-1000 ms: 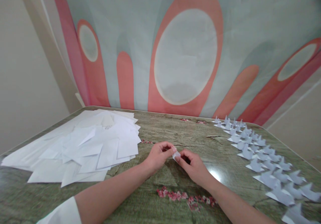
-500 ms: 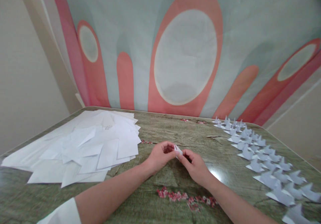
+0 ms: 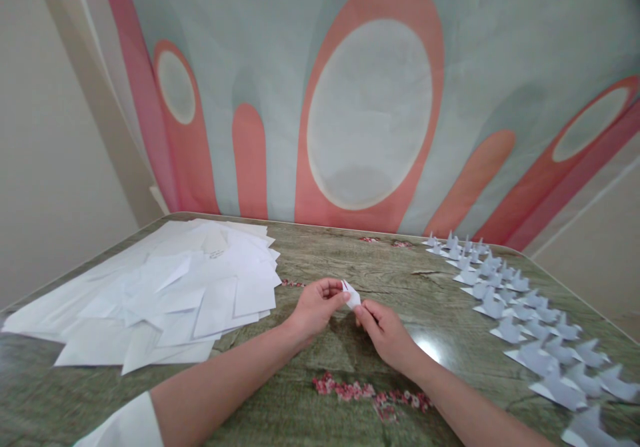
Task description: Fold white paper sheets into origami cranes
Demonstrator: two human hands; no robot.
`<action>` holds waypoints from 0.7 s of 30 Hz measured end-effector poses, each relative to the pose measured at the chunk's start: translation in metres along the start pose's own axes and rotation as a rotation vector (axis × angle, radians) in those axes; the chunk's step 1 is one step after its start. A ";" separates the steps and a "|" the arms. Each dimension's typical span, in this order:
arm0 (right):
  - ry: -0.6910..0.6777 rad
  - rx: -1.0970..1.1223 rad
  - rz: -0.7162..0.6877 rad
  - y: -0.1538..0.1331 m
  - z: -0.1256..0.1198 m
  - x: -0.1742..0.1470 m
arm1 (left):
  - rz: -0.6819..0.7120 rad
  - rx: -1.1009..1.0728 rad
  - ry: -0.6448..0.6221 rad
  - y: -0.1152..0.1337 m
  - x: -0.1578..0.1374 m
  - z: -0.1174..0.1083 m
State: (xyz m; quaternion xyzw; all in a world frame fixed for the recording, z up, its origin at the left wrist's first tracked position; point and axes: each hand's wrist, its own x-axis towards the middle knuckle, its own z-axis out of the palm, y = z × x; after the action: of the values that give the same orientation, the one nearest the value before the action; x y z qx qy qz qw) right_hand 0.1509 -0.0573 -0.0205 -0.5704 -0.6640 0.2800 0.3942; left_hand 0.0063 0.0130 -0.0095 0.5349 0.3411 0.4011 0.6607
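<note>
A small folded piece of white paper [image 3: 352,296] with a dark red mark near its upper left edge is held above the middle of the table. My left hand [image 3: 318,305] pinches its left side between thumb and fingers. At its lower right corner, my right hand [image 3: 383,327] grips it with thumb and forefinger. The fingertips hide parts of the paper, so its full shape cannot be made out.
Loose white sheets [image 3: 165,293] lie in a spread pile on the left of the wood-patterned table [image 3: 320,260]. Rows of folded white paper birds [image 3: 510,327] stand along the right side. A printed backdrop [image 3: 280,67] hangs behind the far edge.
The hands have drawn slightly apart, the left one shifting a little left. More of the folded paper now shows between them. The pile and the rows have not moved.
</note>
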 end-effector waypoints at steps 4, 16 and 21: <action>-0.007 0.046 0.015 0.000 0.002 0.001 | -0.001 0.004 0.018 0.001 0.000 -0.001; 0.083 0.479 0.147 0.000 -0.008 0.001 | 0.055 0.049 -0.267 0.003 -0.008 -0.003; -0.015 0.970 0.243 -0.006 -0.005 -0.002 | 0.127 0.047 -0.469 0.016 -0.015 -0.003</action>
State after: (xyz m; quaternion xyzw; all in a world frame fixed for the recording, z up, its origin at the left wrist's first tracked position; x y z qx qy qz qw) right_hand 0.1516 -0.0611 -0.0133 -0.3927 -0.3888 0.6044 0.5739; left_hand -0.0057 0.0024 0.0061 0.6489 0.1533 0.2986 0.6828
